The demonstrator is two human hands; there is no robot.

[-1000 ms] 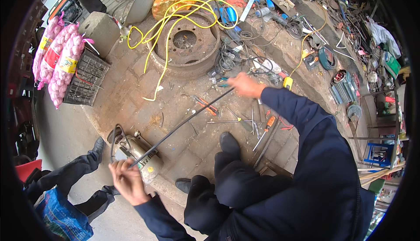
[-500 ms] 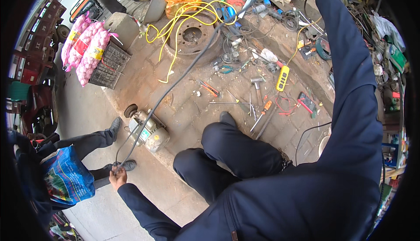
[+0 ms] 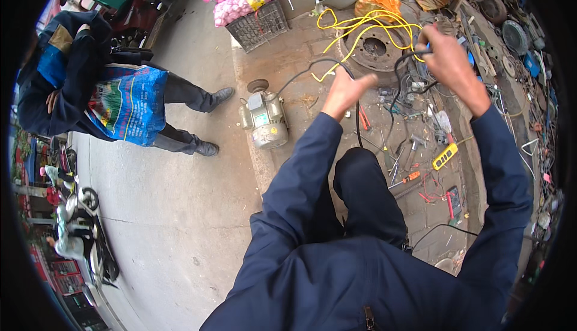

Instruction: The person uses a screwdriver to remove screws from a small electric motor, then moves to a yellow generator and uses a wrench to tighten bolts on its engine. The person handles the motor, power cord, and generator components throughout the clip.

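My left hand (image 3: pixel 347 93) is closed around a black cable (image 3: pixel 323 60), with its thumb pointing out to the right. From this hand the cable arcs left to a small silver electric motor (image 3: pixel 268 128) lying on the ground, and another stretch hangs below the hand. Up and to the right, my right hand (image 3: pixel 452 59) grips the black cable too, and a slack length dangles from it toward the tools. The hands are apart, at about chest width. Part of the cable is hidden behind my fingers.
A yellow cable (image 3: pixel 327 21) lies over a rusty wheel rim (image 3: pixel 384 60). Pliers, an orange-handled screwdriver (image 3: pixel 411 177), a yellow switch box (image 3: pixel 445 156) and a multimeter (image 3: pixel 453 202) lie ahead. A person with a blue bag (image 3: pixel 135 105) stands left, near a black crate (image 3: pixel 259 27).
My hands have come closer together: the left rose from the lower left, the right came down from the far upper right. The cable, stretched long before, now hangs slack. The view has swung left.
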